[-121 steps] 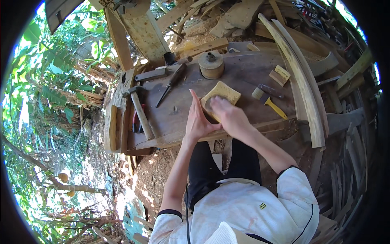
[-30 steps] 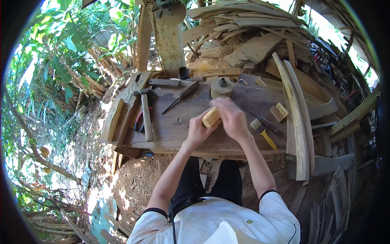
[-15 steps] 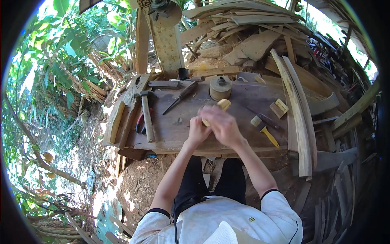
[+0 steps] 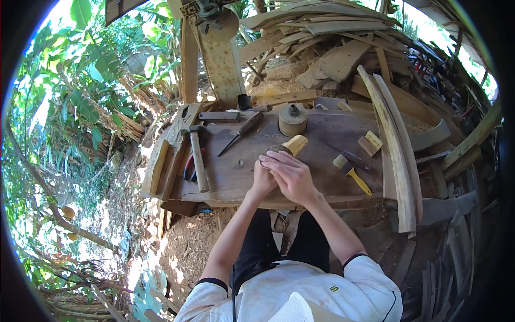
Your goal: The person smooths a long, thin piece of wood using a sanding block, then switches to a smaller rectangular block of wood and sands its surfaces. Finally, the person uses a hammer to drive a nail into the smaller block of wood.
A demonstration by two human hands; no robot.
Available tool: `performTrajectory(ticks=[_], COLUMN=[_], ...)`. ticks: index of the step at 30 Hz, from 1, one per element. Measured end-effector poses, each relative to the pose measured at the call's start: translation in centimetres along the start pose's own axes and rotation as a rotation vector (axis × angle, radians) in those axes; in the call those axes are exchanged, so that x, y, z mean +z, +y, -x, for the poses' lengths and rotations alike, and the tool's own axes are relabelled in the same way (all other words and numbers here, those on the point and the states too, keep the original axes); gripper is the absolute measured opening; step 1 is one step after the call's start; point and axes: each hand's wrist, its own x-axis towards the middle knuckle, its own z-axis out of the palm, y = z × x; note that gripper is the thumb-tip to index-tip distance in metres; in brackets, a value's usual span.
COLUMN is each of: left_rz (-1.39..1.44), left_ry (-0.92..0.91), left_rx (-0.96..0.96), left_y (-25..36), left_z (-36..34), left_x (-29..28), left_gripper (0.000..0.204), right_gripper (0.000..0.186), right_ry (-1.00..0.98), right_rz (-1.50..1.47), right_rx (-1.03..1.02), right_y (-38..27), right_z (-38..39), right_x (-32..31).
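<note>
Above the near part of the workbench (image 4: 236,185), my two hands are together around a pale yellow piece of wood (image 4: 296,143). Its rounded end sticks out beyond my fingers, pointing far right. My left hand (image 4: 262,180) is closed around the wood's nearer part, which is mostly hidden. Over it lies my right hand (image 4: 292,174), its fingers bent across a dark, round-edged flat piece (image 4: 274,149) that looks like sandpaper and rests against the wood. The underside of both hands cannot be seen.
On the bench's left lie a hammer (image 4: 198,161), red-handled pliers (image 4: 188,165) and a pointed tool (image 4: 241,133). A round container (image 4: 293,119) stands at the back. Rightward are a yellow-handled brush (image 4: 354,174), a small block (image 4: 370,144) and long planks (image 4: 394,161).
My right hand, blurred before, now shows sharply, and the dark round-edged piece has come into view under its fingers. The whole view has shifted slightly.
</note>
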Motion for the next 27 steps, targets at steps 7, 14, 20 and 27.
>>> performTrajectory(ticks=[7, 14, 20, 27], left_rz=[-0.058, -0.031, 0.065, 0.164], left_ry=[-0.111, -0.058, -0.002, -0.064], left_rx=[-0.117, -0.088, -0.109, -0.148], left_y=[1.4, 2.4, 2.4, 1.7], left_z=[-0.6, -0.5, -1.1, -1.2], left_x=[0.7, 1.1, 1.7, 1.5], left_gripper=[0.055, 0.052, 0.049, 0.050], right_gripper=[0.021, 0.025, 0.026, 0.024], right_ry=[0.034, 0.039, 0.173, 0.100], right_rz=[0.159, 0.068, -0.051, -0.009], right_rx=[0.180, 0.256, 0.371, 0.276], right_y=[0.9, 2.4, 4.0, 3.2], right_z=[-0.4, 0.1, 0.2, 0.0], right_x=[-2.0, -3.1, -3.1, -2.3])
